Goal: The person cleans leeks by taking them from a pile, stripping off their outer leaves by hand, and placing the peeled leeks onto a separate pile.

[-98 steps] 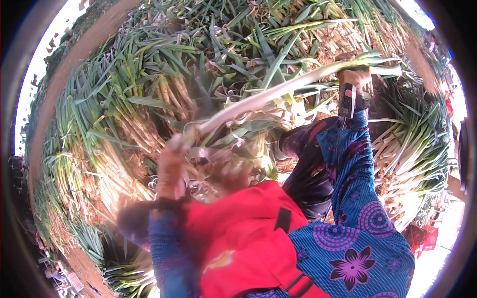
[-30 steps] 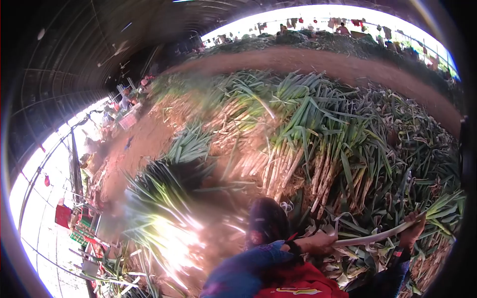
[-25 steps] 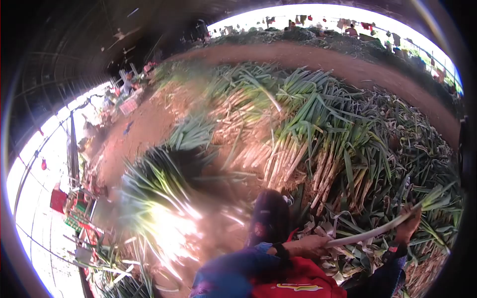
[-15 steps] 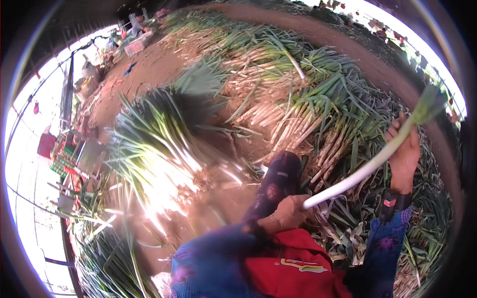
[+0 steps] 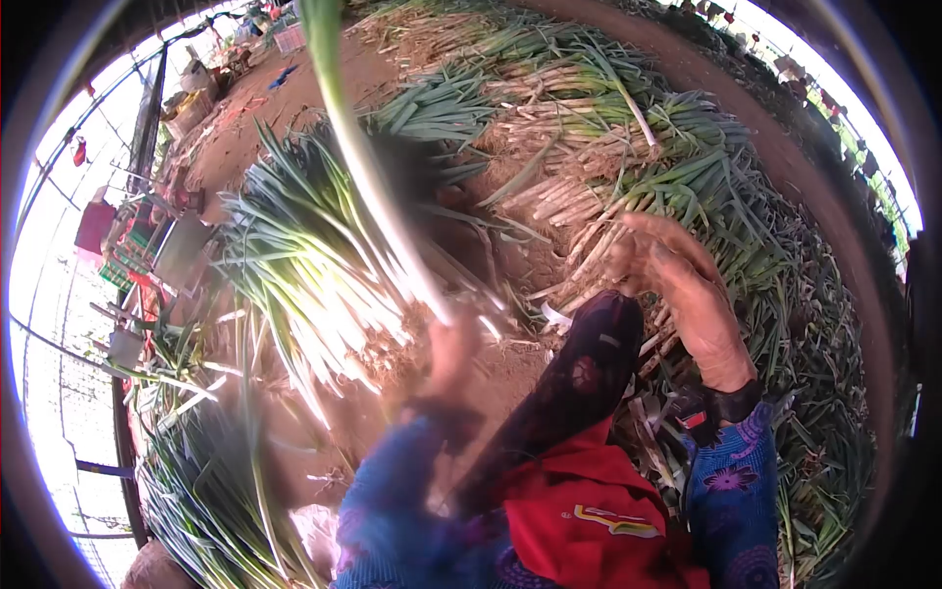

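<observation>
My left hand, blurred by motion, is closed round the white root end of a leek. The leek slants up and away, its green top reaching the upper edge of the view. It passes over a pile of cleaned leeks, with white stems and green leaves. My right hand hovers above my raised knee, fingers loosely bent and apart, with nothing seen in it. Beyond that hand lie uncleaned leeks with soil-brown stems.
Stripped leaves cover the ground on the right. More leeks lie at lower left. Green crates and a mesh wall stand on the left. A red apron covers my lap.
My left hand has swung left and forward with the leek, from my lap to over the cleaned pile. My right hand has let go of the leek's upper part and moved left.
</observation>
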A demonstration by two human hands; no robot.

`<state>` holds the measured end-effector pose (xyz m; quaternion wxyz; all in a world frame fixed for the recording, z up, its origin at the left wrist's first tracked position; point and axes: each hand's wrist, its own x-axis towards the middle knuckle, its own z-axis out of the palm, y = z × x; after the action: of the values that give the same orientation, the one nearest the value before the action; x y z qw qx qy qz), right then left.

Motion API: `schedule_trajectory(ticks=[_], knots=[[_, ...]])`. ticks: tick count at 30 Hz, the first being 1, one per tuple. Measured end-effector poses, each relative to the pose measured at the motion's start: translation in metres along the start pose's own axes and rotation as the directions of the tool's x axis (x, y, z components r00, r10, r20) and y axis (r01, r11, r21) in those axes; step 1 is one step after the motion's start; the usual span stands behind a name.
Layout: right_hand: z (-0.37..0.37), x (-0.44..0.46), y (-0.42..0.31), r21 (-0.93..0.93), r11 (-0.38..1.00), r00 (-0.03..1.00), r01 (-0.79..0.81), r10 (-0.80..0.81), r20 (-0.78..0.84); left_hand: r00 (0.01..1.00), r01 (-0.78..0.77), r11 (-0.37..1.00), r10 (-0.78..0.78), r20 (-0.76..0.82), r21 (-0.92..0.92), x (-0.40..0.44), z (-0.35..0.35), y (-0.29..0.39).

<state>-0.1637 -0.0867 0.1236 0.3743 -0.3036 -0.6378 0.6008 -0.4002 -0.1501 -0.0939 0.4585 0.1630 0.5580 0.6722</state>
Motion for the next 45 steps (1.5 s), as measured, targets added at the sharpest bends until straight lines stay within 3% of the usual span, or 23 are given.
schedule_trajectory(ticks=[2,4,6,8,10,14,16,17,18,20,22,23,27,33,36,39,45], knots=[[-0.025,-0.013,0.016,0.041,0.998,0.997,-0.045,0.048,-0.057,0.967,0.21,0.974,-0.22,-0.127,-0.083,0.049,-0.043,-0.012],[-0.045,-0.034,0.028,0.092,0.99,0.979,-0.109,0.123,-0.163,0.954,0.271,0.963,-0.268,-0.136,0.001,0.098,-0.102,-0.036],[-0.068,-0.06,0.045,0.162,0.977,0.952,-0.141,0.179,-0.25,0.916,0.32,0.922,-0.243,-0.318,0.217,0.1,-0.118,-0.019],[-0.096,-0.09,0.067,0.247,0.959,0.921,-0.14,0.217,-0.323,0.981,0.116,0.827,-0.009,-0.193,0.55,0.173,-0.214,-0.106],[-0.126,-0.129,0.091,0.347,0.927,0.854,-0.143,0.293,-0.43,0.844,0.347,0.809,-0.05,-0.534,0.473,0.174,-0.202,-0.111],[-0.162,-0.183,0.124,0.482,0.869,0.748,-0.112,0.393,-0.535,0.949,0.132,0.818,0.06,-0.311,0.56,0.135,-0.099,-0.073],[-0.165,-0.194,0.135,0.531,0.846,0.645,-0.044,0.43,-0.632,1.0,-0.011,0.993,0.008,0.028,0.116,0.142,-0.048,-0.07],[-0.167,-0.203,0.14,0.466,0.879,0.654,-0.1,0.411,-0.635,0.994,-0.014,0.991,-0.001,0.113,0.135,0.114,0.007,-0.039],[-0.173,-0.219,0.155,0.473,0.88,0.704,-0.027,0.353,-0.616,0.979,-0.016,0.988,-0.015,0.204,0.15,0.078,0.062,0.002],[-0.163,-0.229,0.155,0.504,0.862,0.635,-0.058,0.421,-0.647,0.84,-0.102,0.993,0.051,0.54,0.064,0.059,0.127,0.019],[-0.154,-0.24,0.16,0.538,0.843,0.596,-0.016,0.44,-0.671,0.815,-0.113,0.981,-0.001,0.579,0.16,0.012,0.196,0.043],[-0.157,-0.248,0.178,0.567,0.823,0.583,0.018,0.453,-0.675,0.745,-0.121,0.983,-0.002,0.667,0.138,0.01,0.218,0.036],[-0.166,-0.284,0.232,0.705,0.704,0.56,0.082,0.553,-0.617,0.646,-0.076,0.995,0.001,0.763,0.063,-0.005,0.308,-0.003],[-0.184,-0.286,0.254,0.791,0.609,0.29,0.051,0.749,-0.596,0.671,0.177,0.963,-0.269,0.691,0.203,-0.005,0.387,-0.093],[-0.206,-0.288,0.272,0.763,0.646,0.229,0.037,0.737,-0.636,0.681,0.239,0.933,-0.358,0.639,0.268,-0.003,0.403,-0.127],[-0.231,-0.278,0.288,0.736,0.675,0.24,-0.05,0.724,-0.647,0.674,0.184,0.938,-0.337,0.657,0.293,-0.006,0.419,-0.131],[-0.278,-0.207,0.342,0.725,0.687,0.451,-0.043,0.661,-0.6,0.719,0.081,0.964,-0.232,0.655,0.253,-0.004,0.438,-0.119]])
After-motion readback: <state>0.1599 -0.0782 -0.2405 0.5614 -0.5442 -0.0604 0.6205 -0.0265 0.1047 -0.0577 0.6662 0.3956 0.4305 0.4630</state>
